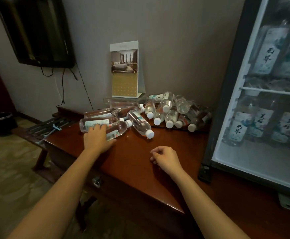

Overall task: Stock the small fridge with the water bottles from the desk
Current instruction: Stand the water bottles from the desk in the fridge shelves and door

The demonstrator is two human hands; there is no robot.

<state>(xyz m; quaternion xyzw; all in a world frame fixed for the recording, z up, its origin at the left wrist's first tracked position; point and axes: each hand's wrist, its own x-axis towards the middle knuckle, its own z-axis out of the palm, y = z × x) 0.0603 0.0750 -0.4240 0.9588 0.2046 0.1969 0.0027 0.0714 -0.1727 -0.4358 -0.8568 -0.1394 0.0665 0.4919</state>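
1. The water bottles [166,109] are clear, ribbed plastic cylinders with white screw caps and pale printed labels. They lie tumbled on their sides in a heap at mid-frame.
2. They rest on the surface [132,161], a glossy reddish-brown wood with a sharp corner.
3. The left grip [97,137] lies over the near-left bottle [120,129], fingers across its top, thumb against its near side.
4. The right grip [166,157] holds nothing, fingers loosely curled, low over the bare wood.
5. The small fridge [261,118] fills the right of the frame, dark-framed with a hazy glass front. More labelled bottles stand upright on its two levels.
6. A stiff card calendar [125,69] stands behind the heap.
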